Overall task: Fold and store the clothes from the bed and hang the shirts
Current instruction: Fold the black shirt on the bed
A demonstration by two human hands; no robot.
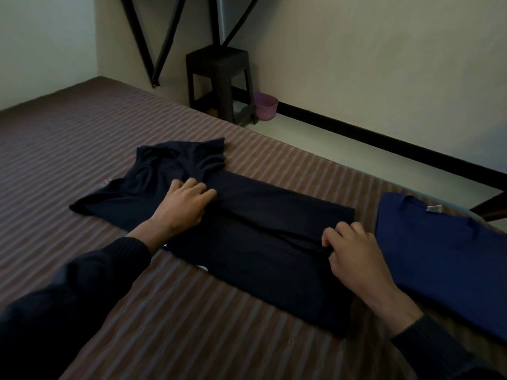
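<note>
My left hand is pressing flat on the dark shirt on the striped bed; my right hand is pinching its fold, beside a folded blue shirt. A stool is standing beyond.

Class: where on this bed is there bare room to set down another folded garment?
Bare striped sheet lies left of the dark shirt, toward the far corner, and in front of it. Crowded: the right edge, where the blue garment lies.

home bedroom: striped bed, plain walls, dark plastic stool, small purple bucket on floor.
</note>
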